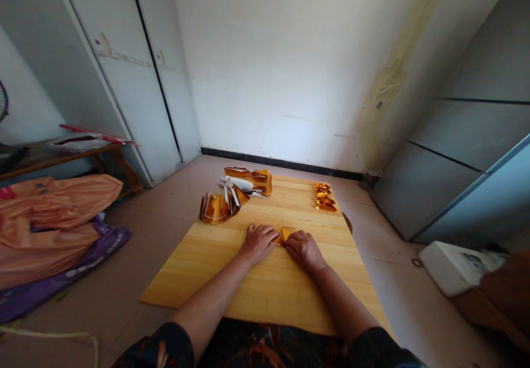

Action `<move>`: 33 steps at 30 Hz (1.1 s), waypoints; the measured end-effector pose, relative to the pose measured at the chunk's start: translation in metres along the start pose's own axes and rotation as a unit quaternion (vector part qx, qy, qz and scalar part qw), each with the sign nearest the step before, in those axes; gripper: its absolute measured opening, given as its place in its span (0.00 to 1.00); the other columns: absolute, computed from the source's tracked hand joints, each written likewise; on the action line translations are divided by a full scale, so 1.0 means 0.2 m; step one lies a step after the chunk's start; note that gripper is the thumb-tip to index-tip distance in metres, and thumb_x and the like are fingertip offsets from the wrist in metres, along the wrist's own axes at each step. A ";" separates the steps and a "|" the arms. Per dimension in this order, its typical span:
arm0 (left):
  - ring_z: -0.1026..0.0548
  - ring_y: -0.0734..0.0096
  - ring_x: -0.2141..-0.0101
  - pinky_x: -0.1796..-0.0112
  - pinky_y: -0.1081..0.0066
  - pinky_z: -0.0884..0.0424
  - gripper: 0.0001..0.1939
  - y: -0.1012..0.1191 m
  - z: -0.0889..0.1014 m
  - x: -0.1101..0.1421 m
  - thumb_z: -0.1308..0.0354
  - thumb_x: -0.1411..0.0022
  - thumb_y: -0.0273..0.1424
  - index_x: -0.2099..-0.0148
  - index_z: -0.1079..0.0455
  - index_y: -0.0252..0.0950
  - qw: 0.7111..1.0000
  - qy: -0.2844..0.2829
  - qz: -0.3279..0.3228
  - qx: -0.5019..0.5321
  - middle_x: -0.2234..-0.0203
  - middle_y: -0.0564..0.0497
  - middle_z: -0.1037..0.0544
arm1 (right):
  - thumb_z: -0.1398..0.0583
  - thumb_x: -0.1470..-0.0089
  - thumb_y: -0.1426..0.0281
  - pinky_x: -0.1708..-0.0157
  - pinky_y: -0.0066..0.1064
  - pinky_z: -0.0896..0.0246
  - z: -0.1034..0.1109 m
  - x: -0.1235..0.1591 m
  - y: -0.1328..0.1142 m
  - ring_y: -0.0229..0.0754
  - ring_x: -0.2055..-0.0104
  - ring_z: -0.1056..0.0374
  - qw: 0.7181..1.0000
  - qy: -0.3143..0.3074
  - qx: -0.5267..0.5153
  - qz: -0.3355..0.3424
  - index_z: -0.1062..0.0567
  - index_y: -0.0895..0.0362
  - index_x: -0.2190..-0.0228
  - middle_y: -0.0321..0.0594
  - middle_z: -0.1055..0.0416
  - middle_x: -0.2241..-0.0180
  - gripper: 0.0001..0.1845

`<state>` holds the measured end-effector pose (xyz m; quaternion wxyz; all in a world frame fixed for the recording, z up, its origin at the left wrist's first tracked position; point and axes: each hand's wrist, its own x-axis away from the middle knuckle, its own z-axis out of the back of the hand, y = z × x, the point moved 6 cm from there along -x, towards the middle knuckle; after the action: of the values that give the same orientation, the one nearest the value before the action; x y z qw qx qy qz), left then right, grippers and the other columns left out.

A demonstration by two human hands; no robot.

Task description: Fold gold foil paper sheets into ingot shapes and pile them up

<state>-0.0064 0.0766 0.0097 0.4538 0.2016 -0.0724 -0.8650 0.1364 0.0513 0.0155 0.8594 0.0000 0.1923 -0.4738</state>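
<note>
Between my two hands a small piece of gold foil paper (287, 232) lies on the wooden table (248, 285). My left hand (260, 242) has its curled fingers at the foil's left edge. My right hand (304, 248) bends its fingers over the right part of the foil, pressing it near the tabletop. The fingertips partly hide the foil, so its exact folds cannot be made out. Up and to the left, a curved stack of gold foil sheets (216, 206) rests by the table's left edge.
At the table's far side lies a pile of gold and white foil sheets (261, 182). Several folded gold foil pieces (324, 196) sit in a row at the far right. A white box (445, 268) stands right of the table, and orange cloth (58, 213) lies to the left.
</note>
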 end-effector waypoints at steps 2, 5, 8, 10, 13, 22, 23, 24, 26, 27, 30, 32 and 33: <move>0.32 0.63 0.51 0.47 0.52 0.48 0.13 0.00 0.00 0.00 0.48 0.38 0.32 0.51 0.31 0.48 1.000 0.001 -0.004 -0.002 0.50 0.52 0.28 | 0.43 0.43 0.66 0.58 0.32 0.49 0.01 0.01 0.00 0.41 0.58 0.37 1.000 0.003 -0.007 -0.002 0.25 0.53 0.62 0.41 0.28 0.61 0.09; 0.32 0.63 0.51 0.46 0.50 0.51 0.12 0.01 0.00 0.01 0.47 0.38 0.33 0.53 0.29 0.49 1.000 0.001 -0.007 0.001 0.50 0.51 0.28 | 0.42 0.45 0.66 0.56 0.33 0.48 0.01 0.02 0.00 0.44 0.53 0.39 1.000 0.012 -0.016 -0.021 0.27 0.54 0.56 0.44 0.30 0.53 0.14; 0.32 0.63 0.51 0.45 0.49 0.52 0.11 0.00 0.00 0.02 0.47 0.38 0.33 0.54 0.29 0.49 1.000 0.001 -0.011 0.010 0.50 0.51 0.28 | 0.44 0.44 0.69 0.55 0.33 0.47 0.00 0.00 0.01 0.43 0.54 0.37 0.999 0.002 -0.021 -0.032 0.25 0.53 0.61 0.42 0.28 0.56 0.10; 0.31 0.64 0.52 0.46 0.51 0.51 0.11 -0.01 0.00 0.02 0.48 0.38 0.33 0.56 0.27 0.48 1.000 0.001 -0.010 0.023 0.51 0.52 0.26 | 0.46 0.42 0.70 0.57 0.32 0.47 -0.01 -0.01 0.02 0.41 0.58 0.35 0.998 -0.004 -0.027 -0.051 0.24 0.53 0.65 0.40 0.26 0.62 0.10; 0.28 0.67 0.56 0.49 0.60 0.43 0.10 -0.04 0.01 0.01 0.49 0.38 0.31 0.59 0.26 0.44 0.998 0.008 0.013 0.059 0.57 0.52 0.23 | 0.46 0.42 0.69 0.60 0.29 0.44 -0.02 -0.02 0.07 0.40 0.61 0.33 0.993 0.010 -0.066 -0.097 0.24 0.54 0.67 0.38 0.25 0.66 0.10; 0.25 0.70 0.59 0.55 0.69 0.35 0.14 -0.09 0.01 -0.06 0.46 0.42 0.27 0.53 0.29 0.41 0.984 0.048 0.134 0.110 0.60 0.53 0.21 | 0.48 0.41 0.65 0.67 0.26 0.42 -0.10 -0.03 0.20 0.39 0.67 0.29 0.950 0.050 -0.053 -0.302 0.29 0.54 0.55 0.39 0.25 0.68 0.15; 0.25 0.70 0.60 0.55 0.69 0.35 0.16 -0.09 0.01 -0.07 0.45 0.42 0.26 0.52 0.30 0.41 0.981 0.051 0.151 0.111 0.61 0.53 0.21 | 0.48 0.41 0.65 0.67 0.26 0.43 -0.10 -0.04 0.19 0.38 0.68 0.29 0.950 0.049 -0.035 -0.307 0.30 0.54 0.55 0.39 0.25 0.68 0.15; 0.25 0.70 0.61 0.55 0.69 0.35 0.17 -0.09 0.01 -0.07 0.45 0.43 0.27 0.50 0.31 0.42 0.978 0.053 0.168 0.108 0.61 0.54 0.21 | 0.48 0.41 0.66 0.67 0.26 0.43 -0.10 -0.05 0.18 0.38 0.68 0.29 0.949 0.049 -0.019 -0.310 0.30 0.55 0.55 0.39 0.25 0.69 0.14; 0.25 0.70 0.62 0.56 0.69 0.35 0.19 -0.10 0.01 -0.07 0.45 0.42 0.29 0.48 0.34 0.42 0.975 0.052 0.194 0.096 0.63 0.54 0.21 | 0.49 0.41 0.67 0.67 0.26 0.45 -0.08 -0.05 0.16 0.39 0.68 0.30 0.947 0.047 0.008 -0.318 0.31 0.56 0.55 0.40 0.26 0.70 0.14; 0.25 0.69 0.62 0.56 0.69 0.35 0.20 -0.10 0.01 -0.08 0.45 0.42 0.29 0.47 0.35 0.43 0.974 0.050 0.201 0.090 0.63 0.54 0.21 | 0.49 0.41 0.68 0.67 0.27 0.45 -0.07 -0.05 0.15 0.39 0.68 0.30 0.944 0.046 0.019 -0.325 0.31 0.56 0.55 0.41 0.26 0.70 0.14; 0.25 0.68 0.61 0.56 0.69 0.36 0.22 -0.09 0.01 -0.09 0.46 0.41 0.29 0.44 0.38 0.42 0.974 0.040 0.211 0.068 0.64 0.52 0.22 | 0.49 0.42 0.71 0.67 0.28 0.46 -0.05 -0.06 0.11 0.41 0.66 0.30 0.942 0.039 0.045 -0.331 0.31 0.57 0.55 0.44 0.26 0.68 0.14; 0.26 0.67 0.61 0.56 0.68 0.36 0.23 -0.08 0.00 -0.10 0.46 0.42 0.28 0.44 0.39 0.41 0.975 0.035 0.213 0.047 0.64 0.51 0.23 | 0.48 0.43 0.72 0.66 0.29 0.47 -0.04 -0.06 0.09 0.42 0.62 0.31 0.947 0.032 0.055 -0.316 0.30 0.56 0.57 0.45 0.26 0.65 0.13; 0.27 0.66 0.60 0.56 0.67 0.37 0.23 -0.08 0.00 -0.10 0.47 0.42 0.28 0.43 0.39 0.41 0.976 0.034 0.212 0.036 0.64 0.50 0.23 | 0.47 0.43 0.72 0.65 0.30 0.47 -0.04 -0.07 0.08 0.43 0.60 0.32 0.949 0.028 0.059 -0.307 0.30 0.56 0.58 0.45 0.26 0.64 0.12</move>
<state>-0.0077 0.1022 0.0108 0.6217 0.2273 -0.1289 -0.7384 0.1400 0.0721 0.0088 0.6648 0.0051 0.1784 -0.7254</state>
